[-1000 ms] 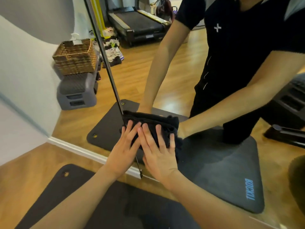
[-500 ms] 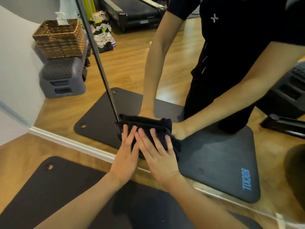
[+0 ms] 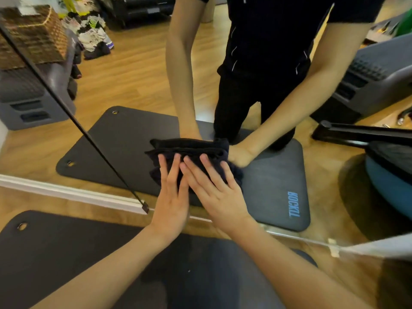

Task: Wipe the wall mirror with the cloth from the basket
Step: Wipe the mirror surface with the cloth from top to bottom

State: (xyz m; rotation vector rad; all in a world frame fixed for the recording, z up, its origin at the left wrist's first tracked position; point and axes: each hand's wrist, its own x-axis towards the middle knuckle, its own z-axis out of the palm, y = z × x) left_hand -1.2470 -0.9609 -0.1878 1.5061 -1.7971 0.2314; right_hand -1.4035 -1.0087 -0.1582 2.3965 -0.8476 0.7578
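A folded black cloth (image 3: 191,152) lies flat against the glass of the large frameless wall mirror (image 3: 142,85), low on the pane and just above its bottom edge. Both of the person's hands press on the cloth side by side. The left hand (image 3: 170,197) lies with straight fingers laid over the cloth's left half, and the right hand (image 3: 219,192) lies with straight, slightly spread fingers over its right half; the two hands touch along their inner edges, and neither curls round the cloth. The top folds of the cloth show above the fingertips, and a bunched end sticks out to the right of the right hand.

Left of the cloth, a thin black vertical seam or frame strip (image 3: 73,121) runs slantwise down the mirror and ends at a small bracket near the white baseboard (image 3: 66,192). Below the cloth, on the wooden floor, lies a dark grey foam exercise mat (image 3: 66,253) with metal eyelets; its reflection, with blue lettering, appears in the glass to the right of the cloth. Far up and to the left of the cloth, a brown woven wicker basket (image 3: 33,34) sits on a grey plastic step platform (image 3: 33,103). Reflected above the cloth are the person's forearms and dark clothing.
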